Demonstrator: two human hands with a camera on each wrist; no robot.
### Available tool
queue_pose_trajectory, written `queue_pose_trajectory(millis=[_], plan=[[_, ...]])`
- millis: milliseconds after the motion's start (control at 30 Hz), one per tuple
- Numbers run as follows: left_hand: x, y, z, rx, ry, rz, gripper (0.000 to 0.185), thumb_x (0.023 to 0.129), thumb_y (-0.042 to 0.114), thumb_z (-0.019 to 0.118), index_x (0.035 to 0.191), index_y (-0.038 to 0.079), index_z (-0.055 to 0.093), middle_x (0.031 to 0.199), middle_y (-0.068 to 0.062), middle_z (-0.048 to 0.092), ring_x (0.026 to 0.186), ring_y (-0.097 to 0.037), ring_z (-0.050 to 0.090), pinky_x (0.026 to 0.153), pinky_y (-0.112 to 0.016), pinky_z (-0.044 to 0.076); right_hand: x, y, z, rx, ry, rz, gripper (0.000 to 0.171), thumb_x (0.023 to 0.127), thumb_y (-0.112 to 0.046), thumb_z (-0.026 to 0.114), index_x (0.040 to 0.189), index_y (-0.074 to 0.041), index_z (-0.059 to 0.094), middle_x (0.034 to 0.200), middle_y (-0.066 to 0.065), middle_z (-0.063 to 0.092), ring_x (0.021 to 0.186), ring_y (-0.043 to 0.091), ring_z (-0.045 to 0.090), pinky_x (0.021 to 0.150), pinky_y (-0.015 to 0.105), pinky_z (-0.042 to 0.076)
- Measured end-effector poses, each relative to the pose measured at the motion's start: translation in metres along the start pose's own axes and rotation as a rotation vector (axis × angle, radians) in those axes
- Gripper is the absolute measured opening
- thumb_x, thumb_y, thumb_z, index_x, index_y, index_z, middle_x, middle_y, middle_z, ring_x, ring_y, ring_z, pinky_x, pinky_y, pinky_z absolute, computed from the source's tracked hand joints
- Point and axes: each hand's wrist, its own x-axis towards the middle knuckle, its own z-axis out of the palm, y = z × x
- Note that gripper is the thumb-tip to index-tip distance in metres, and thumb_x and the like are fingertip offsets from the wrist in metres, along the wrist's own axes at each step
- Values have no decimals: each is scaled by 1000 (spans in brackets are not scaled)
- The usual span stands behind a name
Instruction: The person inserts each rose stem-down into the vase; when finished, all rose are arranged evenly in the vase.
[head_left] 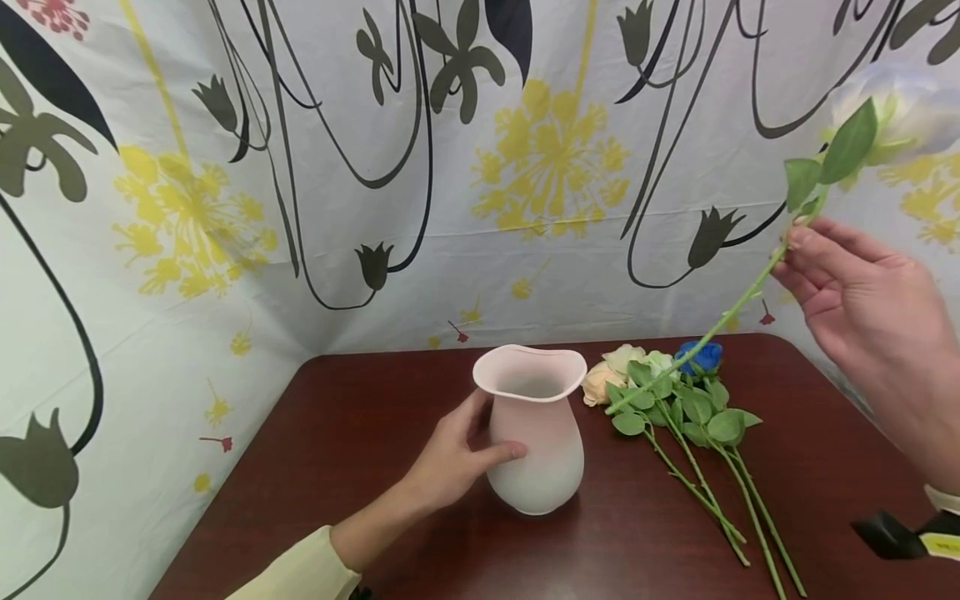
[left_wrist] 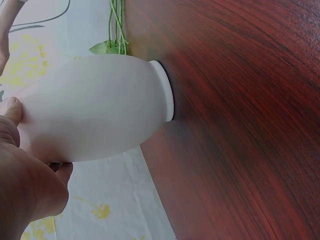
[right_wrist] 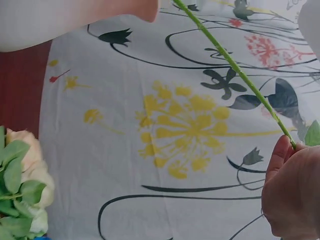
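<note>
A pale pink-and-white vase (head_left: pixel 536 450) with a wavy rim stands upright on the dark red table. My left hand (head_left: pixel 457 454) grips its left side, thumb across the front and fingers behind the neck; the left wrist view shows the vase's smooth belly (left_wrist: pixel 100 105) and base ring. High at the right, my right hand (head_left: pixel 862 292) pinches a white rose (head_left: pixel 892 117) by its stem, just under the leaves. The bloom points up and right, and the long green stem (right_wrist: pixel 235 65) slants down toward the lying flowers.
Right of the vase several roses lie on the table (head_left: pixel 375 533), among them a peach one (head_left: pixel 600 383) and a blue one (head_left: pixel 702 357), their stems (head_left: pixel 757 517) reaching toward the front. Behind the table hangs a white cloth (head_left: pixel 450 292) printed with flowers.
</note>
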Motion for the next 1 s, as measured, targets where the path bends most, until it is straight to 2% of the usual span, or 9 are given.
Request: queue_pose_trajectory(millis=[267,433,700,1000], plan=[[0,-1,-1,4,0,-7,76,91,23,88,156,34,47,146,8,59,128,-14,63,109,-37,52,8,-1,20,55,10,17,28,99,16,61,123,2,64,105,17,74,89,28,73,82,37,64],[0,-1,-1,-1,-3,-14,76,92,24,88,155,35,47,147,10,58,129,-13,62,109,-36,51,10,6,36,88,10,11,25,95,20,63,116,7,67,101,20,75,80,32,72,78,41,64],[-1,1,0,-1,-5,-27,76,92,24,87,155,36,47,147,10,58,129,-11,61,109,-35,51,8,23,52,14,-28,-5,18,93,20,67,107,10,74,99,19,76,77,31,74,73,39,65],[-1,0,-1,-1,-10,-18,76,92,24,87,155,35,46,147,10,58,129,-12,62,109,-36,52,5,44,62,-75,-86,34,19,92,15,72,109,9,78,106,16,76,85,27,76,76,36,65]])
